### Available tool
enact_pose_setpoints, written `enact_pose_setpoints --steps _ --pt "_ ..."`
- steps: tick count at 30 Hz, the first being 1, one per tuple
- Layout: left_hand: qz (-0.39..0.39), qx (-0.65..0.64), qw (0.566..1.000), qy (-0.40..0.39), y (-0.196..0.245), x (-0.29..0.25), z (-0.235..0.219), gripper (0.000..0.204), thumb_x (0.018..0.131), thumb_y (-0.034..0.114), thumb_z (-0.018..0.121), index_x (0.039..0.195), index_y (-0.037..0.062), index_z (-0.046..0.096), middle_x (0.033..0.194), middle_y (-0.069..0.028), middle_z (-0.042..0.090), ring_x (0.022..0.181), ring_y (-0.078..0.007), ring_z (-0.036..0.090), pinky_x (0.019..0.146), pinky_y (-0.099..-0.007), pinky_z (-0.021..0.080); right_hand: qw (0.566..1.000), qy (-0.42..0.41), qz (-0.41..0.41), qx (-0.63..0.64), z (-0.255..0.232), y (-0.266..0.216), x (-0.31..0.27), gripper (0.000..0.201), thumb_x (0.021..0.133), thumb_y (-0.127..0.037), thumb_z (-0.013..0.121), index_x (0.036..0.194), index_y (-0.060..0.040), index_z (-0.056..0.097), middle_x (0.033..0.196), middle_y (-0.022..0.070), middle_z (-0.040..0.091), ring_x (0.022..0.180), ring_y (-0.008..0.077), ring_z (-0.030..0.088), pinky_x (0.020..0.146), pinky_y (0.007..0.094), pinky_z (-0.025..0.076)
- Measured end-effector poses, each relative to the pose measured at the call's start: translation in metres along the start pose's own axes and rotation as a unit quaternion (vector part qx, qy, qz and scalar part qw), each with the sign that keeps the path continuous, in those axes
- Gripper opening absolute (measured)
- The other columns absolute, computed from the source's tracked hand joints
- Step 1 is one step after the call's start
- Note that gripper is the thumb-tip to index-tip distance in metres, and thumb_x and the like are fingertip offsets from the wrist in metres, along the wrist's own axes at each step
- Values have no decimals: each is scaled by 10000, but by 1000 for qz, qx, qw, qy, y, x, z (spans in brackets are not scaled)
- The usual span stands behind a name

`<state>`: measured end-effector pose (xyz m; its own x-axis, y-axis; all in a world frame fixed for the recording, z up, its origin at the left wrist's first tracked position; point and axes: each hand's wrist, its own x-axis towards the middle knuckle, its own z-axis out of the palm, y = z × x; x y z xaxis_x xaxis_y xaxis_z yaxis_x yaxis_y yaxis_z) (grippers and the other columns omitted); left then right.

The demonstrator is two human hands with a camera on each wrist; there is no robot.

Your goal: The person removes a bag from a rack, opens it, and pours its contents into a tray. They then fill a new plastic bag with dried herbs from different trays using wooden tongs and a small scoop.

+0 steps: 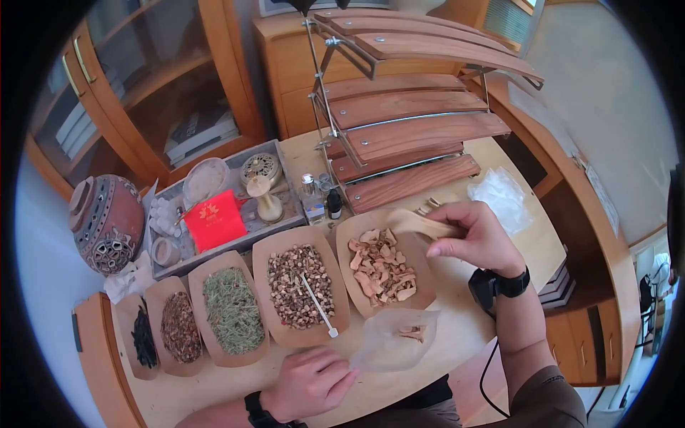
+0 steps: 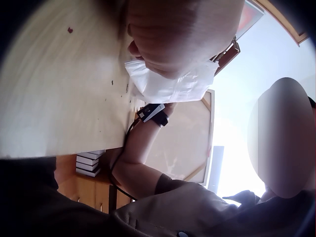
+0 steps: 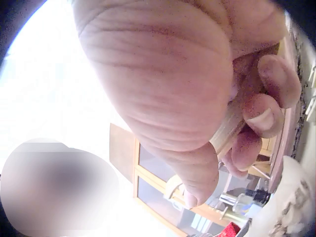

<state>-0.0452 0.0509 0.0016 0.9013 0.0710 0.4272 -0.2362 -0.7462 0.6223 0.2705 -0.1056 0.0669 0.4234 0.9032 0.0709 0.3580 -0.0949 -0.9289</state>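
My right hand [image 1: 474, 235] grips the handle of a pale wooden scoop [image 1: 422, 225], its head blurred over the upper edge of a paper tray of tan dried slices [image 1: 383, 267]. In the right wrist view the thumb and curled fingers close round the wooden handle [image 3: 229, 129]. Low at the front, my left hand [image 1: 312, 381] holds the edge of a translucent bag [image 1: 378, 346], whose mouth faces up. A few tan pieces [image 1: 412, 332] lie inside it. The left wrist view shows the bag [image 2: 173, 90] under the hand, the gripping fingertips mostly hidden.
Further paper trays hold brown chopped herbs [image 1: 289, 285] with a small white spoon [image 1: 319, 307], green herbs [image 1: 234, 310] and darker ones. A grey tray [image 1: 160, 271] carries a red pouch [image 1: 214, 220]. Behind stands a tiered wooden rack [image 1: 421, 128]; clear plastic bags [image 1: 499, 198] lie right.
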Motion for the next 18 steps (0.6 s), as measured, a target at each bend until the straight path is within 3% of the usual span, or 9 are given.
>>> enact_pose_setpoints --steps 7,12,18 --pt "-18 3 999 32 1 -3 -8 152 811 113 818 782 59 679 775 -75 646 639 -252 647 560 -356 535 1000 21 4 22 2 12 7 379 927 -169 822 1220 43 707 1043 39 745 921 76 656 842 261 557" --pt "-20 -32 999 6 7 15 -22 117 850 96 793 812 46 694 774 -94 640 627 -273 635 549 -369 525 998 46 3 39 4 23 10 286 936 -142 811 1136 49 739 904 -2 728 818 45 633 727 228 532" --pt "-12 -83 997 3 -5 11 -12 84 896 89 769 876 30 711 795 -105 663 633 -296 643 560 -395 529 997 76 -18 20 10 29 10 195 935 -100 799 1084 19 759 846 -20 711 719 25 591 635 203 477"
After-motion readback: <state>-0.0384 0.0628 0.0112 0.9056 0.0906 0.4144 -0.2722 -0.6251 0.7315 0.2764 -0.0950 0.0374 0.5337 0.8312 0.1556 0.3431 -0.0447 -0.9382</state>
